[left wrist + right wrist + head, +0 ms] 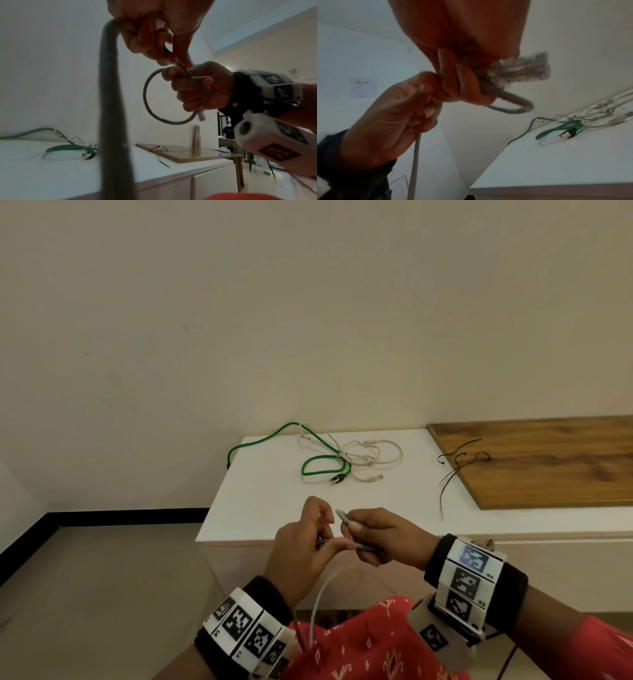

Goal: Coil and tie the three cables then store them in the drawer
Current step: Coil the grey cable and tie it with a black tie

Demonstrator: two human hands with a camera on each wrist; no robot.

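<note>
Both hands hold a grey cable in front of the white cabinet. My right hand grips its clear plug end together with a small loop of the cable. My left hand pinches the cable just beside it, and the rest hangs down toward my lap. On the cabinet top lie a green cable and a cream cable, loose and tangled together. Several thin black ties lie across the edge of the wooden board.
The wooden board covers the right part of the cabinet top, with a metal bottle standing on it. Cabinet door fronts show below the top. A wall is close behind, bare floor to the left.
</note>
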